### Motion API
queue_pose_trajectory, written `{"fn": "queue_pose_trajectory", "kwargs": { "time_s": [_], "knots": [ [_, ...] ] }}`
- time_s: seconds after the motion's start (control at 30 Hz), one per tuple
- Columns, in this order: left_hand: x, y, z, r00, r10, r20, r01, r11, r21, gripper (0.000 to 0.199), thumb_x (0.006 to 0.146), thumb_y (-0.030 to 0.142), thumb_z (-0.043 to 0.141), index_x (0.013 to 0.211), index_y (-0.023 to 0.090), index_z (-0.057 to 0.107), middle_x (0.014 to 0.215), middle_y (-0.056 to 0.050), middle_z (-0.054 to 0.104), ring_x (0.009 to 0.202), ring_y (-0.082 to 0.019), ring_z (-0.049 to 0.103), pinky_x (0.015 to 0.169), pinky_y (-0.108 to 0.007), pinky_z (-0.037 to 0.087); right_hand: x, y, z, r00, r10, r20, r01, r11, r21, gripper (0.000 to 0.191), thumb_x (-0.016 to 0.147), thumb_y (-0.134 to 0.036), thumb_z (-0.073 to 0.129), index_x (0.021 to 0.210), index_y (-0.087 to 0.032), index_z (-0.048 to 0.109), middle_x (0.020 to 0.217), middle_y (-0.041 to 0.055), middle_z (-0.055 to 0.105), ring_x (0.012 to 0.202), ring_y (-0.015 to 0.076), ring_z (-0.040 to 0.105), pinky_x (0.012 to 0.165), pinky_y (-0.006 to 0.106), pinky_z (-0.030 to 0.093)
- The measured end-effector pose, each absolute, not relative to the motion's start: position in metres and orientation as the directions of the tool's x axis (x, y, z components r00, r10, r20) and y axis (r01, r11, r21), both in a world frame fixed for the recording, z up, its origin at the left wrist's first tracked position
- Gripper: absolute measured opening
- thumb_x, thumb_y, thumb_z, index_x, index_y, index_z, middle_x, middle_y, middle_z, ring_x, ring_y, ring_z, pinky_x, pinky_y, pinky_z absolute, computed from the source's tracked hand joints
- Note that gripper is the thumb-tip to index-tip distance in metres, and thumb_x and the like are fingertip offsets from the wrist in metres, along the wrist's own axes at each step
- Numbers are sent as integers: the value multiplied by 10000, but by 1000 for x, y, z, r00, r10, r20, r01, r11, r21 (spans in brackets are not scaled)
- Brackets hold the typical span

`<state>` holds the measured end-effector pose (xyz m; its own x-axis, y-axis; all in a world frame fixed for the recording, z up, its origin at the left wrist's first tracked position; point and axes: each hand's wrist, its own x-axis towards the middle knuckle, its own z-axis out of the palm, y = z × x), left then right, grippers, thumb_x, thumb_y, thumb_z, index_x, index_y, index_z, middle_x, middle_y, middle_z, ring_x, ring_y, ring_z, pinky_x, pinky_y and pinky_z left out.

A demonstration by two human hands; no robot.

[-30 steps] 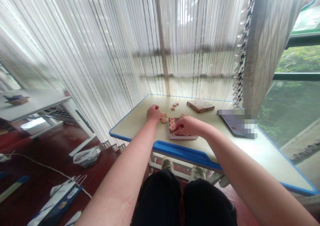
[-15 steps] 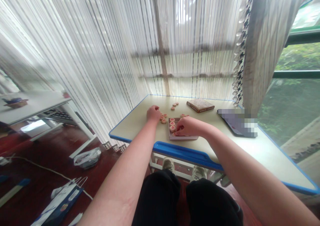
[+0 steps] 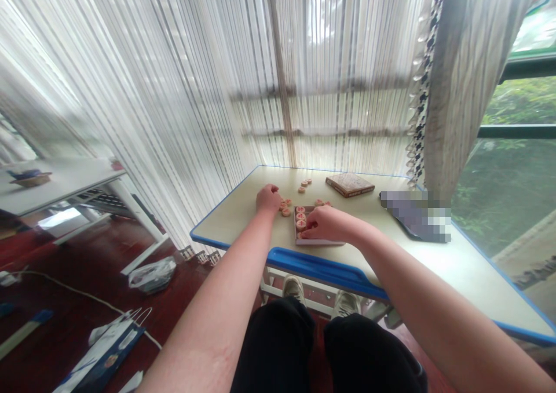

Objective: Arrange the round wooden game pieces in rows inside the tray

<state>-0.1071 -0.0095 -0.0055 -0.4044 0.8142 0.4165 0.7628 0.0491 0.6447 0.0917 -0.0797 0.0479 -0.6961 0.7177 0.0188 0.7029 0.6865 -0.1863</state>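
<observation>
A shallow open box (image 3: pixel 321 243) sits near the table's front edge. Round wooden Chinese chess pieces (image 3: pixel 301 225) with red characters stand in a column along its left side. My right hand (image 3: pixel 324 224) reaches into the box, its fingers closed at a chess piece in the near left corner, which they partly cover. The rest of the box's inside is mostly hidden by this hand. To the left, my left hand (image 3: pixel 268 198) is curled closed just above the tabletop, beside a small group of loose chess pieces (image 3: pixel 285 212). Whatever it may hold is hidden.
Behind the box are more loose chess pieces (image 3: pixel 319 203), with a few others (image 3: pixel 304 184) farther back. A flat patterned box (image 3: pixel 350 184) lies at the back right of the table (image 3: pixel 234 219). A dark flat object (image 3: pixel 402 213), partly pixelated, lies on the right.
My right fingertips have shifted slightly left, over the piece in the box's near left corner. My left hand stays by the loose pieces.
</observation>
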Motion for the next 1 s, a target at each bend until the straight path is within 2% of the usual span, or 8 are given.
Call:
{"fn": "queue_pose_trajectory", "kwargs": {
  "time_s": [0.27,0.37,0.43,0.53,0.6,0.67,0.8,1.0],
  "knots": [
    [-107,-10,-5,-399,820,411,755,39,655,223,705,148,466,844,191,634,862,-62,670,830,-191,602,746,-297,454,92,-83,54,-672,741,25,727,665,-170,422,698,-565,513,637,-173,656,568,24,578,526,113,445,487,244,264],
    [-107,-10,-5,-397,825,402,759,49,649,241,705,137,458,855,189,640,868,-64,671,836,-190,602,747,-295,456,96,-79,56,-648,760,37,740,641,-201,431,728,-563,480,660,-178,662,575,31,585,531,119,460,485,243,273],
    [-107,-10,-5,-380,839,390,767,50,640,254,709,140,457,876,189,643,885,-64,673,846,-190,601,749,-294,455,101,-72,56,-599,796,88,760,600,-250,395,732,-543,491,766,-196,677,655,36,620,578,131,499,504,234,301],
    [-104,-9,-5,-307,888,343,803,47,595,262,751,212,447,911,215,654,950,-54,669,887,-192,593,771,-301,450,109,-54,50,-402,887,228,840,456,-293,378,750,-478,499,1002,-232,637,851,58,653,715,171,556,591,240,371],
    [-102,-10,-4,-238,919,313,848,40,529,269,774,310,447,916,253,668,998,-38,662,925,-201,582,798,-314,441,114,-41,43,-253,914,318,901,342,-266,394,777,-434,470,1090,-234,601,943,83,648,841,220,562,686,289,402],
    [-100,-12,-3,-170,941,291,892,21,452,272,753,394,480,902,286,681,1018,-21,659,949,-213,572,817,-321,432,118,-29,35,-208,911,356,917,308,-252,378,802,-380,434,1105,-229,602,1053,98,624,963,254,537,778,332,399],
    [-99,-16,-1,-110,954,280,925,-5,381,270,712,436,524,874,304,694,1004,-13,665,947,-221,569,803,-310,433,121,-15,24,-269,904,332,866,378,-328,362,836,-350,390,1070,-220,633,1100,85,616,1010,229,535,857,314,382],
    [-103,-13,-5,-165,942,293,889,13,457,288,741,381,509,947,273,680,950,-29,680,904,-203,591,788,-294,438,123,-7,18,-397,887,237,837,455,-304,427,867,-414,326,954,-204,687,1030,85,656,956,226,562,816,296,392]
  ]
}}
